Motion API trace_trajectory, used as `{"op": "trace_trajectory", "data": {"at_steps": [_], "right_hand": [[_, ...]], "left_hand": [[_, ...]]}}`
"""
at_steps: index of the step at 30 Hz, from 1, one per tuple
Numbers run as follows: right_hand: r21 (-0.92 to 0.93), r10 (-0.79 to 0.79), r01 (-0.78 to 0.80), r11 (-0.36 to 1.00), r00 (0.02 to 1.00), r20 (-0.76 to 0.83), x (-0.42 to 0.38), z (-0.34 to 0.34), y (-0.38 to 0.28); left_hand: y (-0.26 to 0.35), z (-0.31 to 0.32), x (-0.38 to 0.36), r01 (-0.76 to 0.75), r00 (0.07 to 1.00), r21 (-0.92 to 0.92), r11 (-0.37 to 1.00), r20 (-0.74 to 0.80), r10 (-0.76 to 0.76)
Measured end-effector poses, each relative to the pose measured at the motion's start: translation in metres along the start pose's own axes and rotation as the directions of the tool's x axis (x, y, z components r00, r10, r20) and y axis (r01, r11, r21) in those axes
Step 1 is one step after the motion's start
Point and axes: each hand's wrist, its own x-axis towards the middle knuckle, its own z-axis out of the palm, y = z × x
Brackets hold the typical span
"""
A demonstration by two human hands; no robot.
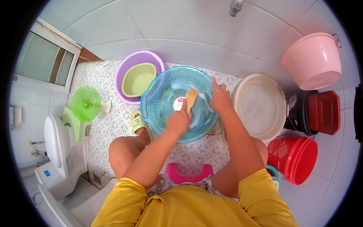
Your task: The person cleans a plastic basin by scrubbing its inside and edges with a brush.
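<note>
A large translucent blue basin (159,109) rests on the patterned floor in front of me, with white suds inside and a round red-and-white label (179,103) at its bottom. My left hand (178,120) is closed round a tan brush (192,99) over the inside of the basin, beside the label. On the basin's right rim, my right hand (221,99) grips the edge with its fingers bent over it.
A purple basin (123,70) holding a green one (138,79) stands left of the blue basin. Right are a cream basin (261,108), red buckets (303,160) and a hanging pink bucket (312,60). A toilet (56,138) is far left, a pink stool (189,178) beneath me.
</note>
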Motion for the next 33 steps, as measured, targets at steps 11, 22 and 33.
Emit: {"op": "trace_trajectory", "data": {"at_steps": [11,22,33], "right_hand": [[0.017,-0.027,0.027,0.999,1.0,-0.013,0.002,0.006,0.001],[0.021,-0.031,0.031,0.999,0.999,-0.02,0.0,0.004,0.0],[0.017,-0.046,0.047,0.999,0.999,-0.022,0.001,0.004,0.0]], "left_hand": [[-0.033,-0.015,0.019,0.026,0.992,-0.068,0.997,-0.118,-0.034],[0.002,0.007,-0.017,-0.182,0.98,-0.037,0.983,0.07,0.185],[-0.018,-0.038,-0.005,-0.401,0.91,0.159,0.902,0.184,0.372]]}}
